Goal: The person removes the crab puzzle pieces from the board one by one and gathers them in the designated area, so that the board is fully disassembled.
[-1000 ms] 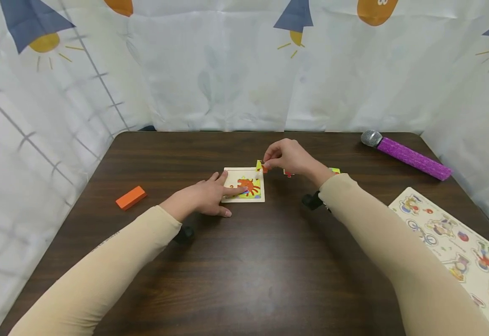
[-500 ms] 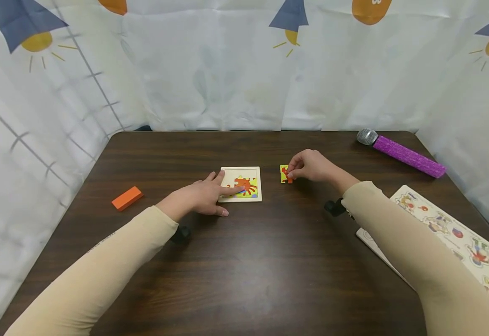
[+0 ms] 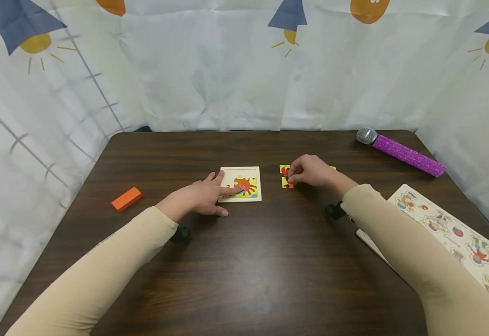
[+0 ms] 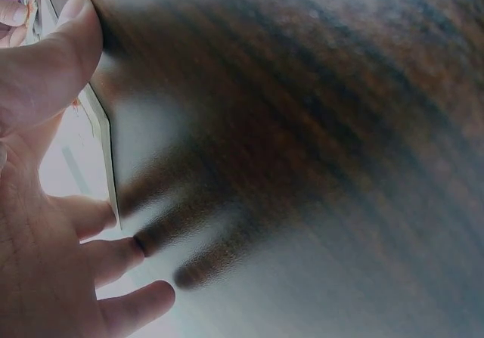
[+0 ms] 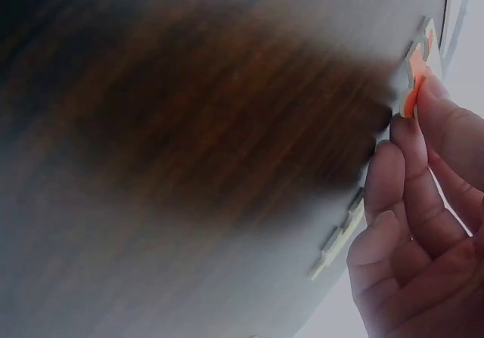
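A yellow-and-orange puzzle piece point(image 3: 285, 182) is pinched by the right hand point(image 3: 313, 171), the nearer one, to the right of a wooden tray point(image 3: 244, 171). The tray's left side is partly covered by the spread left hand point(image 3: 204, 198); farther out, an orange block point(image 3: 127, 199) and purple microphone point(image 3: 406, 154) are seen.

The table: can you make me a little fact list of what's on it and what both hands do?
Table: dark brown
Left hand: rests on the puzzle tray
Right hand: pinches a puzzle piece
Block: orange, left side
Microphone: purple handle, far right
Board: has pictures, partly hidden by the right sleeve
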`<state>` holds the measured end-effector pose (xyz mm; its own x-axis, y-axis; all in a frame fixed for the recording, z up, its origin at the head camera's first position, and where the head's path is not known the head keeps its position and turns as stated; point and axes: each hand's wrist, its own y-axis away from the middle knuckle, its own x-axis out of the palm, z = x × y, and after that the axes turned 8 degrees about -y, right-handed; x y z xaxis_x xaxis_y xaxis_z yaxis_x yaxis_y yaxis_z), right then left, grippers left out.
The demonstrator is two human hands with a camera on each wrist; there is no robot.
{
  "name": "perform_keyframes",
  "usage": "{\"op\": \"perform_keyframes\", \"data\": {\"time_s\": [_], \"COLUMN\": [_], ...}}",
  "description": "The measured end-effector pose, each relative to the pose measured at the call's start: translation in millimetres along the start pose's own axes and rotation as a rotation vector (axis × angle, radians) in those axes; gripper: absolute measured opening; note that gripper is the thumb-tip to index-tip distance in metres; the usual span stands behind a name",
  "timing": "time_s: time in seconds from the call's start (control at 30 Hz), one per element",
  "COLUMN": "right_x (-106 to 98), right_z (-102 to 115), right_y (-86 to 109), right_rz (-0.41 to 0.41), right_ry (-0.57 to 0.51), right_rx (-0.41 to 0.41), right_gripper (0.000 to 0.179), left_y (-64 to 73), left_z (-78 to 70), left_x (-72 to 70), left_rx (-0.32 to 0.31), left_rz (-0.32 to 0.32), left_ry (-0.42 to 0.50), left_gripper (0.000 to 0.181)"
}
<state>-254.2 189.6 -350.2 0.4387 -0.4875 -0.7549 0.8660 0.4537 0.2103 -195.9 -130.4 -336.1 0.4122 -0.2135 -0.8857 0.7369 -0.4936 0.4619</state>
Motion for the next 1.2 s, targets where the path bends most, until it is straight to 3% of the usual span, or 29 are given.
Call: {"op": "perform_keyframes", "data": {"time_s": [1.2], "right_x": [5.0], "right_z": [2.5], "right_y": [-0.8], "right_rz": [-0.012], "right_ry": [0.055], "right_rx": [0.004], "right_gripper": [0.010], "left_y": [0.2], "left_z": [0.9], "left_x": [0.7], "left_rx": [0.008], "left_rz": [-0.008], "left_ry": [0.016], "left_gripper": [0.075]}}
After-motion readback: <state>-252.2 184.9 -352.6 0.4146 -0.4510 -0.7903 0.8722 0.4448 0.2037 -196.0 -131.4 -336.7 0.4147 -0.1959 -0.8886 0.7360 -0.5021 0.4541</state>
